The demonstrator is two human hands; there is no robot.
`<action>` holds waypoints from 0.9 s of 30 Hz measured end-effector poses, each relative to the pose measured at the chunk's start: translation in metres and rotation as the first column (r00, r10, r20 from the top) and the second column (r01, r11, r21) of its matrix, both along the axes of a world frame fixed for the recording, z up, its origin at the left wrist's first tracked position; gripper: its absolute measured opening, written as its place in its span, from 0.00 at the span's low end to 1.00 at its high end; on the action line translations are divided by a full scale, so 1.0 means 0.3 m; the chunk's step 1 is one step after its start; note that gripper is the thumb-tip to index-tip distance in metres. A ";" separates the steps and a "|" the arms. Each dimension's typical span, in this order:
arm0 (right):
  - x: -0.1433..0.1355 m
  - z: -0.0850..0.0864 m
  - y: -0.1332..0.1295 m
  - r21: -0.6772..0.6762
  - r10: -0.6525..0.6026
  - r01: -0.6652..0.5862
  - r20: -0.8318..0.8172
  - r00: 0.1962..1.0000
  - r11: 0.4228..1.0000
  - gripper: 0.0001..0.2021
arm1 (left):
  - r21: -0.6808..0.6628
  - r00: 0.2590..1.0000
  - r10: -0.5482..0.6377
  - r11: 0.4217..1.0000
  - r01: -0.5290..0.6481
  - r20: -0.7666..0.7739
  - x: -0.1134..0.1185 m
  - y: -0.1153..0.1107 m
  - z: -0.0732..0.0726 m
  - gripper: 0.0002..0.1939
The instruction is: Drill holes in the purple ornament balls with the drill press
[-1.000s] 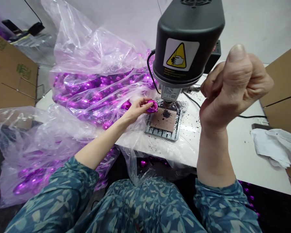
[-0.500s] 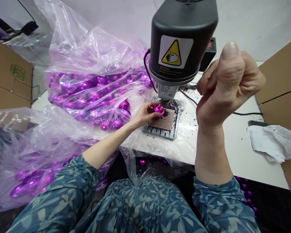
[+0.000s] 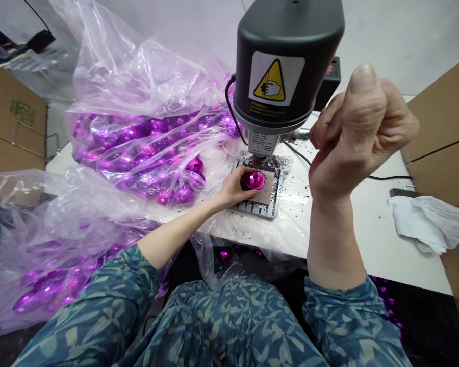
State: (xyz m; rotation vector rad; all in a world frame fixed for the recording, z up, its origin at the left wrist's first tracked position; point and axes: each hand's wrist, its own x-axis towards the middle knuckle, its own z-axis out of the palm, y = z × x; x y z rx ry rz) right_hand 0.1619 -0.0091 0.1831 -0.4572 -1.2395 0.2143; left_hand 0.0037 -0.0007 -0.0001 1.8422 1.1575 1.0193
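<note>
My left hand (image 3: 237,189) closes its thumb and fingers around a shiny magenta faceted bauble (image 3: 256,180). The bauble sits over the brown board (image 3: 265,196) on the slotted metal base (image 3: 252,207) of a black bench drill press (image 3: 279,30). Its chuck (image 3: 259,160) is just above and behind the bauble; a small dark spot shows on the bauble's top. Raised beside the machine's right side, my right hand (image 3: 361,135) is curled into a fist. Whatever it may grip is hidden behind the fingers.
Clear plastic bags (image 3: 137,148) full of purple baubles cover the left of the white table (image 3: 290,229). Dark shavings (image 3: 285,165) lie around the base. Crumpled white paper (image 3: 424,221) lies at the right, near a cardboard box (image 3: 443,112). A black cable (image 3: 390,178) crosses the table.
My left hand has moved the bauble slightly right and nearer to me, and turned it so the dark spot faces up. My right fist has stayed in place.
</note>
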 end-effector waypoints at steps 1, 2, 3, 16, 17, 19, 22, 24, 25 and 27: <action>0.001 -0.001 0.003 0.016 0.017 -0.017 -0.010 1.000 1.000 0.25 | 0.004 1.000 0.009 1.000 -0.009 -0.001 0.002 0.002 -0.003 0.29; 0.001 -0.001 0.005 0.025 0.030 -0.030 -0.015 0.999 0.999 0.25 | 0.004 1.000 0.014 1.000 -0.014 0.000 0.003 0.004 -0.005 0.29; 0.002 -0.002 0.007 0.026 0.033 -0.033 -0.012 0.999 0.999 0.25 | -0.001 1.000 0.013 1.000 -0.013 0.003 0.004 0.007 -0.007 0.30; 0.011 -0.116 -0.002 0.110 -0.175 0.168 0.055 0.983 0.980 0.32 | -0.039 0.999 -0.020 0.999 0.021 0.046 -0.002 0.008 0.006 0.30; 0.011 -0.122 0.000 0.141 -0.154 0.146 0.050 0.987 0.979 0.31 | -0.037 0.999 -0.021 0.999 0.023 0.049 -0.003 0.009 0.002 0.30; 0.010 -0.128 -0.001 0.191 -0.107 0.098 0.040 0.993 0.977 0.30 | -0.035 0.998 -0.022 0.999 0.024 0.059 -0.003 0.010 -0.006 0.30; 0.009 -0.133 -0.005 0.201 -0.081 0.071 0.044 0.996 0.977 0.29 | -0.032 0.997 -0.022 0.999 0.024 0.070 -0.002 0.011 -0.014 0.30; 0.008 -0.140 -0.005 0.203 -0.094 0.084 0.039 0.995 0.976 0.28 | -0.022 0.998 -0.025 0.999 0.026 0.066 -0.002 0.011 -0.017 0.30; 0.008 -0.145 -0.002 0.214 -0.101 0.091 0.035 0.994 0.972 0.28 | -0.016 0.998 -0.025 1.000 0.026 0.063 -0.003 0.012 -0.018 0.30; 0.009 -0.159 0.007 0.268 -0.114 0.102 0.026 0.993 0.958 0.27 | -0.004 0.998 -0.022 1.000 0.022 0.057 -0.004 0.013 -0.019 0.30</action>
